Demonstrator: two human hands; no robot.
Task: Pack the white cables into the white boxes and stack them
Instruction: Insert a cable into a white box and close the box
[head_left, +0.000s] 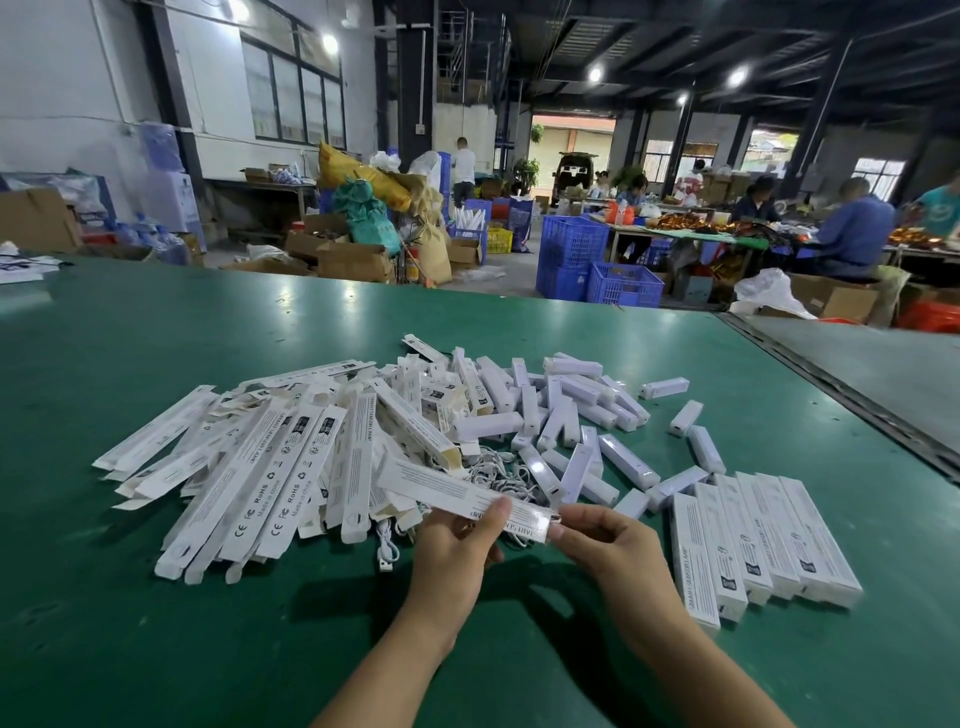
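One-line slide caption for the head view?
Left hand and right hand hold a white box above the cables, packed boxes lined up at right.

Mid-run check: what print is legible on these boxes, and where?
"RoHS": flat boxes in the left pile.
"Made in china": same boxes.
"CE": same boxes, near end.
"SMART SENSOR LAMP", likely: mid-pile box.
Fine print on the held box and packed row: too small.

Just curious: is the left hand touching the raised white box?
Touching. Head view shows the left hand pinching the white box, thumb on top.
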